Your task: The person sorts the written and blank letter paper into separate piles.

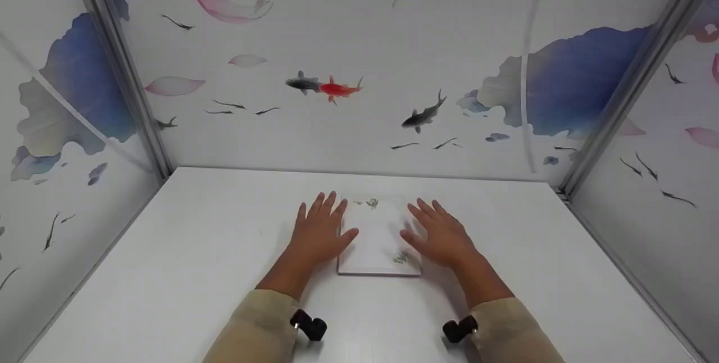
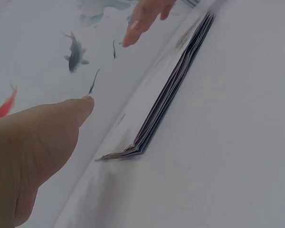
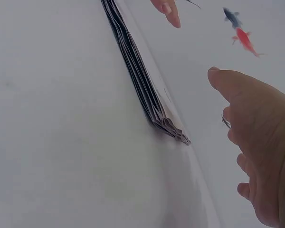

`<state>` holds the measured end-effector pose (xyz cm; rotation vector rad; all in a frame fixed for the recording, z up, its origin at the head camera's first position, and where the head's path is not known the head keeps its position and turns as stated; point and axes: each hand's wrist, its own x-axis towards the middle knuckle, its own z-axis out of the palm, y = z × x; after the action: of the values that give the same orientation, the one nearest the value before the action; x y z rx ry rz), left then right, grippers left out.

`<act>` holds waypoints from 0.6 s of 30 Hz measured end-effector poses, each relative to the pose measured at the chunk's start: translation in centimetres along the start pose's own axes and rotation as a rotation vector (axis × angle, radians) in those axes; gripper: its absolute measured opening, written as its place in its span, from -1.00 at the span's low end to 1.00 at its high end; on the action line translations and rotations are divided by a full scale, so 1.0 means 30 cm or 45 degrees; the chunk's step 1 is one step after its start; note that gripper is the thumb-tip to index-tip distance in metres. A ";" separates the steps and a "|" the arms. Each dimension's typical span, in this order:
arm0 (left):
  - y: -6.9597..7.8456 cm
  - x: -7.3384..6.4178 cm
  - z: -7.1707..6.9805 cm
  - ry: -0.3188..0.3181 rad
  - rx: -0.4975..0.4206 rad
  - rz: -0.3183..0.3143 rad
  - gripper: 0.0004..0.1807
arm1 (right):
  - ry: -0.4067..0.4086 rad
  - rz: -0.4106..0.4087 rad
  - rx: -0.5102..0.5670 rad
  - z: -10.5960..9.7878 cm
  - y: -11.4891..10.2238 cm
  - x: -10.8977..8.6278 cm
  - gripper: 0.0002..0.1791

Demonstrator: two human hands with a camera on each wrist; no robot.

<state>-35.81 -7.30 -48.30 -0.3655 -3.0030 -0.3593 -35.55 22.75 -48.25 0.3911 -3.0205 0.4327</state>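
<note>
Flat on the white table lies a white rectangular stack [image 1: 375,236] of thin, folded-looking sheets, with small green plant prints near two corners. Its layered dark edges [image 2: 173,88] show from the side in both wrist views. My left hand [image 1: 320,234] is at its left side, fingers spread and straight, the thumb over the stack's left edge. On the other side, my right hand [image 1: 446,236] has its fingers extended, its thumb near the right edge. Neither hand grips anything. Whether the fingertips touch the stack or hover above it, I cannot tell.
The white table [image 1: 224,295] spreads around the stack. Behind it stands a white panel [image 1: 337,144] printed with fish, petals and blue leaves, with similar panels left and right. Grey metal posts [image 1: 121,65] mark the corners. Black devices [image 1: 310,326] sit at both sleeve cuffs.
</note>
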 end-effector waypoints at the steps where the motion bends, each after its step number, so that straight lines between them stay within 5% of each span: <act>1: 0.007 -0.001 0.002 -0.003 0.005 0.008 -0.09 | -0.007 0.000 -0.007 0.003 -0.007 0.000 -0.06; 10: 0.059 -0.002 0.013 -0.023 0.026 0.056 -0.08 | -0.039 -0.029 0.006 0.012 -0.046 -0.007 -0.09; 18: 0.058 -0.018 0.029 -0.096 0.019 0.077 -0.08 | -0.122 0.003 0.045 0.021 -0.059 -0.012 -0.08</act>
<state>-34.91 -5.58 -48.82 -0.4782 -3.0579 -0.3249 -34.77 21.01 -48.43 0.4224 -3.1098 0.4815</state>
